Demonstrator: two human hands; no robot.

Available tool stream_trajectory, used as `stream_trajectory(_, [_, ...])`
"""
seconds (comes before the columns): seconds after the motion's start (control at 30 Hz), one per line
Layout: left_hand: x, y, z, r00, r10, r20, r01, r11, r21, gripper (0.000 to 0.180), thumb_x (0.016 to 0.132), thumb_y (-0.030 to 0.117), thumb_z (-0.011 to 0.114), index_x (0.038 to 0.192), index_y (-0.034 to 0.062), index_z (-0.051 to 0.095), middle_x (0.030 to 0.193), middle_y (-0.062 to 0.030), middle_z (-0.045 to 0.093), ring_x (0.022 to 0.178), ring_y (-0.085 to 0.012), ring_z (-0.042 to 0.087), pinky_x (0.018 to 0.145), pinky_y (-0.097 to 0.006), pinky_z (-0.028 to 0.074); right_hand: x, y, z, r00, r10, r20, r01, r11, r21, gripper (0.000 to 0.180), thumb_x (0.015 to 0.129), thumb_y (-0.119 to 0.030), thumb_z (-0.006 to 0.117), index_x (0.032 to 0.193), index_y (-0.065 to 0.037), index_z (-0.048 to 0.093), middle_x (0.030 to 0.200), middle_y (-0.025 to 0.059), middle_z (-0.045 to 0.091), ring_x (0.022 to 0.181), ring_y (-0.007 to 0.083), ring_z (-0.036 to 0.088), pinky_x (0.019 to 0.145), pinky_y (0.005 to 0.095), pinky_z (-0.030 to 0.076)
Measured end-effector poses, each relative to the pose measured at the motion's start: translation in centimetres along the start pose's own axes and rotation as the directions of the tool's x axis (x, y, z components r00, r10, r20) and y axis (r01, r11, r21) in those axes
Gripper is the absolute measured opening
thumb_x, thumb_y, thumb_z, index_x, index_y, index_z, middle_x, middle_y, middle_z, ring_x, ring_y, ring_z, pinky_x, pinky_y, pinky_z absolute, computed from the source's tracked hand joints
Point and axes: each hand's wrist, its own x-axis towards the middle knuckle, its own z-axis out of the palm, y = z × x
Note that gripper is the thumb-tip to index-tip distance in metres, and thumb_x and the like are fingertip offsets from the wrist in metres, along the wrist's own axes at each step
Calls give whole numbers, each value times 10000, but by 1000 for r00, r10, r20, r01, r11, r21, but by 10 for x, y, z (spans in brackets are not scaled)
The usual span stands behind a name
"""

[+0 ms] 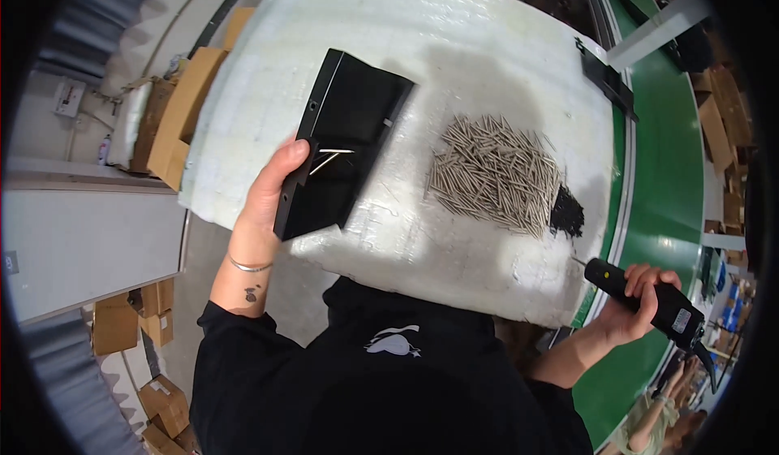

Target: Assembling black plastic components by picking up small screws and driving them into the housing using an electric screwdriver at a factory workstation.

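Note:
My left hand [272, 191] grips the near left edge of a black angled metal panel [345, 142] that rests on a white foam-covered table [454, 41]. Two thin metal pins [331, 157] lie inside the panel. My right hand [637, 305] holds a black electric screwdriver [649, 297] off the table's near right corner, its tip pointing toward the table. Between the hands lies a heap of several long metal pins [495, 171], and right beside it a small pile of black screws [566, 211].
A green conveyor belt [665, 163] runs along the right side of the table, with another black part [607, 77] at its edge. Cardboard boxes [182, 114] stand to the left and on the floor below. A person sits at the lower right.

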Motion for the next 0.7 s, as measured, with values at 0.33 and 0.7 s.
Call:
stream_trajectory(0.33, [90,24,-5,861,429,275,-95,-395,914,928,608,173,860,1398,123,375,1318,-228,465,1267,-408,385,1040,-449,367,-6,18,11,963,141,-230,-187,963,-194,281,754,-65,583,989,-19,436,670,47,473,528,129,453,545,273,415])
stream_trajectory(0.7, [369,-126,264,641,-40,766,-761,-156,629,931,648,552,762,1313,-30,467,1339,-208,491,1302,-353,388,1090,-381,310,-35,21,-9,954,120,-275,-172,970,-175,347,736,-23,616,1013,-39,408,681,56,479,523,138,469,526,285,437])
